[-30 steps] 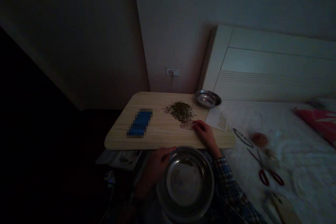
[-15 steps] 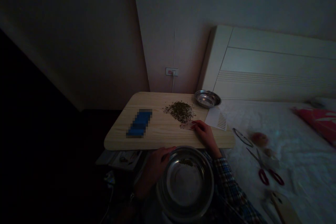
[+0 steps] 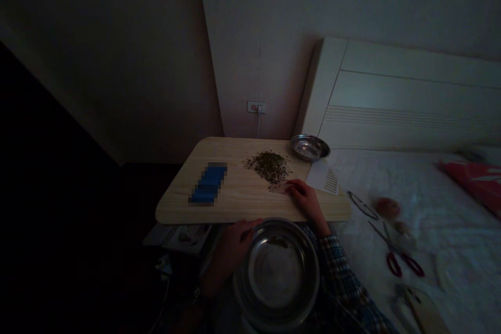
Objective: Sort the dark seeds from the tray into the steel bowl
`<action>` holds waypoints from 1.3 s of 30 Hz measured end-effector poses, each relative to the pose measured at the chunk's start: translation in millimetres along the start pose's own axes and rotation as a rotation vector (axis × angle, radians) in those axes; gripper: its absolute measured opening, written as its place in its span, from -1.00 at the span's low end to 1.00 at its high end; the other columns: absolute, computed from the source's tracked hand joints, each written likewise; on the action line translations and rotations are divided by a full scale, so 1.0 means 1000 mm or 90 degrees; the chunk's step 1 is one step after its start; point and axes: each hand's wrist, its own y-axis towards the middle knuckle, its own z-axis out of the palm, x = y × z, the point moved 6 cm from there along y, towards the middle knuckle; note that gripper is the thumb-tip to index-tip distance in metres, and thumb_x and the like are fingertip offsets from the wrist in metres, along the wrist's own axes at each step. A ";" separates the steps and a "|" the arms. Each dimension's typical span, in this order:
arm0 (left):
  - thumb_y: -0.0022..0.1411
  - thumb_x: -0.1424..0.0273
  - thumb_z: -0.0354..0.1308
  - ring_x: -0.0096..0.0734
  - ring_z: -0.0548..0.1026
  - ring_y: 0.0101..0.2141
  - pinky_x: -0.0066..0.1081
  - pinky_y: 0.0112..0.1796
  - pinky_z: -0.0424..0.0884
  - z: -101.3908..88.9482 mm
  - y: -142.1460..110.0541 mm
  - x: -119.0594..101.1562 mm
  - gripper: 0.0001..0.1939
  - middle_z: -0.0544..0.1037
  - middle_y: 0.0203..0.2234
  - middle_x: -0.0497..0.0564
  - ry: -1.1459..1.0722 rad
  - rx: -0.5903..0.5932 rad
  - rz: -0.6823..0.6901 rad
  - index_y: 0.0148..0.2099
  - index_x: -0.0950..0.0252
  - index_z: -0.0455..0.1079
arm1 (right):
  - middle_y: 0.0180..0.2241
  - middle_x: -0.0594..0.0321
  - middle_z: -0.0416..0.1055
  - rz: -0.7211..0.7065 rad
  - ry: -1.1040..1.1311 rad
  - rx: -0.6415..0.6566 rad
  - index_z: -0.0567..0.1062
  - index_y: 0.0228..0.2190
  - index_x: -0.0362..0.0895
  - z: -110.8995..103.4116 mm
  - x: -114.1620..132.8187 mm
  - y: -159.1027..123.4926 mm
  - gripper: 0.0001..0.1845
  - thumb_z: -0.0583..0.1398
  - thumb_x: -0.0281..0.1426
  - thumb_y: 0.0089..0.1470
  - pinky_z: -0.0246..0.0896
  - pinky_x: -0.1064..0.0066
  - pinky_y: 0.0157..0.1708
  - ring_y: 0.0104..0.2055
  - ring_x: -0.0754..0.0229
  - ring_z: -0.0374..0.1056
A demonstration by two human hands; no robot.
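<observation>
My left hand (image 3: pixel 230 245) is closed on the left rim of a large stainless steel bowl (image 3: pixel 276 276), held below the table's front edge. A small patch of dark green grains (image 3: pixel 278 242) lies inside that bowl, near its far side. On the table, my right hand (image 3: pixel 303 195) pinches a thin, clear plastic piece (image 3: pixel 279 187), whose exact kind I cannot make out. Its far edge touches the near side of a loose pile of small green and brown grains (image 3: pixel 270 166), perhaps beans or seeds.
A smaller steel bowl (image 3: pixel 310 147) stands at the table's back right corner, by a white slotted card (image 3: pixel 324 176). A pixelated blue rectangle (image 3: pixel 209 182) lies left on the wooden table (image 3: pixel 235 209). Red-handled scissors (image 3: pixel 395 250) lie on the bed (image 3: pixel 371 172).
</observation>
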 end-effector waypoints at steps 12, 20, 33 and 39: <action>0.17 0.40 -0.03 -0.34 0.48 -0.18 -0.41 -0.14 0.36 -0.002 0.000 -0.004 -0.67 0.55 -0.17 -0.05 -0.002 0.024 -0.001 -0.05 0.14 0.41 | -0.39 0.26 0.48 -0.004 -0.006 0.004 0.43 -0.19 -0.11 0.000 -0.003 0.000 -0.71 0.06 -0.39 0.03 0.23 0.37 -0.25 -0.33 0.20 0.37; 0.14 0.37 0.00 -0.33 0.49 -0.15 -0.37 -0.09 0.34 0.011 -0.005 -0.002 -0.70 0.56 -0.18 -0.05 -0.020 0.073 -0.019 -0.11 0.15 0.46 | -0.41 0.26 0.48 0.005 0.006 -0.021 0.44 -0.22 -0.12 -0.003 -0.003 0.000 -0.72 0.05 -0.37 0.03 0.24 0.36 -0.26 -0.34 0.19 0.38; 0.14 0.37 -0.02 -0.29 0.51 -0.22 -0.38 -0.17 0.37 0.005 -0.001 0.024 -0.69 0.59 -0.23 0.02 0.022 0.014 -0.076 -0.13 0.24 0.47 | -0.38 0.25 0.49 0.005 -0.027 -0.042 0.46 -0.22 -0.10 -0.006 0.000 0.000 -0.72 0.05 -0.35 0.05 0.23 0.36 -0.25 -0.33 0.17 0.38; 0.15 0.36 -0.03 -0.29 0.51 -0.22 -0.38 -0.18 0.36 0.005 -0.001 0.018 -0.69 0.58 -0.23 0.02 0.040 0.017 -0.049 -0.11 0.21 0.46 | -0.43 0.26 0.48 0.012 -0.042 -0.052 0.46 -0.21 -0.09 -0.008 -0.004 0.000 -0.72 0.03 -0.36 0.06 0.21 0.36 -0.25 -0.35 0.17 0.36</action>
